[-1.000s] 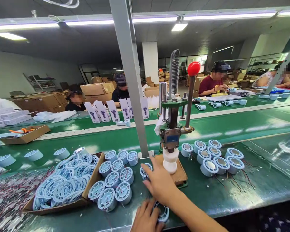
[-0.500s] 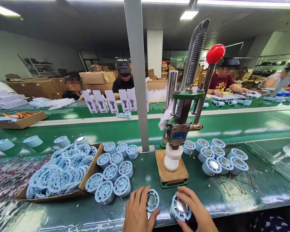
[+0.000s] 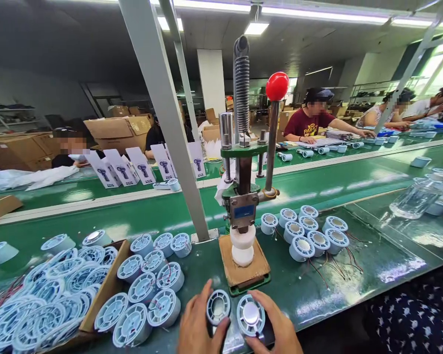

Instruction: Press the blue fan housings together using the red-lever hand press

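At the front edge of the green bench, my left hand (image 3: 201,322) has its thumb and fingers around a light blue ring (image 3: 218,307) with a grey middle. Beside it, my right hand (image 3: 276,327) grips a light blue round housing (image 3: 250,315) with a shiny silver disc in its centre. The two parts are close together but apart. Just behind them stands a hand press (image 3: 243,211) with a red ball handle (image 3: 277,86). Its white plunger meets a white round block (image 3: 242,255) on a brown board (image 3: 260,263).
On the left, a cardboard box (image 3: 105,290) holds many blue rings, with several blue housings (image 3: 142,287) beside it. More housings (image 3: 301,248) with wires stand right of the press. Behind runs a green conveyor (image 3: 299,189); people sit across it. A metal post (image 3: 166,118) rises left of the press.
My right hand has brought its housing left, closer to the ring in my left hand. The camera view has turned to the right.
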`<state>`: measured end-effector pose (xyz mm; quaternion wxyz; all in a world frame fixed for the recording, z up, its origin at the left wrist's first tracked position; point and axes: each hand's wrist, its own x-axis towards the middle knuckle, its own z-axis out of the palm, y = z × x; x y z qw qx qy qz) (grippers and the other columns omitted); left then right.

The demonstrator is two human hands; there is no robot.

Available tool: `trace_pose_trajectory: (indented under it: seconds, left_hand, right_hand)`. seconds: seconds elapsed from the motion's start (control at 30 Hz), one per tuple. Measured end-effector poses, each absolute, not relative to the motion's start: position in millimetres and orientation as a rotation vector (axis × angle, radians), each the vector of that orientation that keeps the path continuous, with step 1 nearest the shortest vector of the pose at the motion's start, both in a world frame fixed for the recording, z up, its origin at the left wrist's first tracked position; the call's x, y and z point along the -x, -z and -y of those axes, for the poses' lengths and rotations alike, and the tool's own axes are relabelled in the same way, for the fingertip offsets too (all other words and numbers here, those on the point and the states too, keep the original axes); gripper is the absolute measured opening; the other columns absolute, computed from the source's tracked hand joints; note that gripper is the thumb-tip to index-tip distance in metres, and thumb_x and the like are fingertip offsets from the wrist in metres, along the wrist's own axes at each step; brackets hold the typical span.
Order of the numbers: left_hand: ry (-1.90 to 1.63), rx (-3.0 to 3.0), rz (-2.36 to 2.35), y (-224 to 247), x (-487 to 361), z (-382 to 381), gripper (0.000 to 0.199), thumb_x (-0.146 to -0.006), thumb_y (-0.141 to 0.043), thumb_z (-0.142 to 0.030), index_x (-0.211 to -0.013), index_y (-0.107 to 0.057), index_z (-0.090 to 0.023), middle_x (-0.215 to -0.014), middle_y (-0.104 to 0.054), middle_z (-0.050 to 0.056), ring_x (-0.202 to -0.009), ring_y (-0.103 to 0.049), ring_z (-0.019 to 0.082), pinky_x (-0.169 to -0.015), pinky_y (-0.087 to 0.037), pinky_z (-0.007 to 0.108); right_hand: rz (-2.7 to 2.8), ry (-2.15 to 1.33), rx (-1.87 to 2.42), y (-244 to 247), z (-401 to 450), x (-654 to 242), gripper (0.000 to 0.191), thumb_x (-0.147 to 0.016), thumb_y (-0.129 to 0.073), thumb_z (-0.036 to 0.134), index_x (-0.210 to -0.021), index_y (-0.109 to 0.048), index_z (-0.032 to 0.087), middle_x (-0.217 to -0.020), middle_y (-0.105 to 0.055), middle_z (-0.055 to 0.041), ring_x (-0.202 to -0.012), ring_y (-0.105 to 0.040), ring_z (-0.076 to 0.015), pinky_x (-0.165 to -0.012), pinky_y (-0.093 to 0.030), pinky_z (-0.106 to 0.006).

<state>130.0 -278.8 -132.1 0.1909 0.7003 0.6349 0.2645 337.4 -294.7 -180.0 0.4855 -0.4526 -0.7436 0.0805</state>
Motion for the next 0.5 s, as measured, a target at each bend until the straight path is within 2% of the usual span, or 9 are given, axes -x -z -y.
trace_pose_trajectory:
  seconds: [0.07, 0.13, 0.23, 0.3, 0.4, 0.5]
  left_hand:
    - [-0.859, -1.841, -1.714, 119.4, -131.5, 279.7, 0.066, -0.089, -0.051, -0.039, -0.149, -0.029, -0.023, -0.132, -0.063, 0.007, -0.117, -0.061, 0.024, -0.103, -0.048, 0.040]
    - [-0.825, -1.912, -1.579, 104.6, -136.0, 279.9, 0.075, -0.084, -0.058, -0.035, -0.151, -0.025, -0.028, -0.132, -0.063, 0.003, -0.118, -0.061, 0.023, -0.104, -0.047, 0.035]
    - [-0.592, -2.090, -1.459, 86.7, -143.0, 275.9, 0.085, -0.070, -0.062, -0.017, -0.148, -0.035, -0.032, -0.130, -0.064, 0.000, -0.121, -0.058, 0.024, -0.106, -0.046, 0.034]
    - [-0.511, -2.089, -1.447, 82.1, -144.4, 271.5, 0.089, -0.064, -0.060, -0.011, -0.147, -0.038, -0.031, -0.132, -0.063, 0.000, -0.122, -0.058, 0.024, -0.105, -0.047, 0.033]
    - [-0.553, -2.029, -1.412, 88.5, -142.3, 267.4, 0.089, -0.064, -0.058, -0.011, -0.148, -0.037, -0.030, -0.136, -0.061, -0.001, -0.128, -0.053, 0.024, -0.109, -0.043, 0.032]
    - [-0.751, -1.940, -1.404, 104.8, -141.9, 269.1, 0.081, -0.067, -0.060, -0.017, -0.145, -0.041, -0.029, -0.132, -0.064, 0.000, -0.124, -0.057, 0.023, -0.108, -0.044, 0.031]
  right_hand:
    - [1.790, -0.240, 1.104, 177.1, 288.8, -325.4, 0.074, -0.063, -0.059, 0.010, -0.135, -0.043, 0.017, -0.124, -0.064, -0.0085, -0.110, -0.066, -0.0215, -0.094, -0.054, -0.025]
    - [1.790, -0.289, 1.084, 175.8, 283.7, -314.5, 0.075, -0.063, -0.058, 0.011, -0.136, -0.041, 0.016, -0.126, -0.063, -0.0087, -0.111, -0.065, -0.0206, -0.095, -0.054, -0.024]
    - [1.785, -0.361, 1.039, 180.3, 278.5, -306.0, 0.077, -0.068, -0.058, 0.014, -0.142, -0.035, 0.015, -0.132, -0.059, -0.0100, -0.117, -0.061, -0.0198, -0.098, -0.051, -0.024]
    - [1.788, -0.416, 1.002, 186.5, 276.0, -306.3, 0.081, -0.071, -0.059, 0.016, -0.146, -0.029, 0.017, -0.137, -0.056, -0.0089, -0.121, -0.059, -0.0191, -0.101, -0.049, -0.023]
    - [1.798, -0.477, 0.957, 194.9, 273.4, -310.0, 0.085, -0.077, -0.065, 0.023, -0.150, -0.022, 0.020, -0.138, -0.055, -0.0066, -0.122, -0.058, -0.0184, -0.101, -0.047, -0.021]
    - [1.787, -0.484, 0.951, 198.1, 273.3, -309.5, 0.084, -0.079, -0.064, 0.027, -0.151, -0.021, 0.022, -0.138, -0.055, -0.0056, -0.122, -0.058, -0.0180, -0.102, -0.047, -0.020]
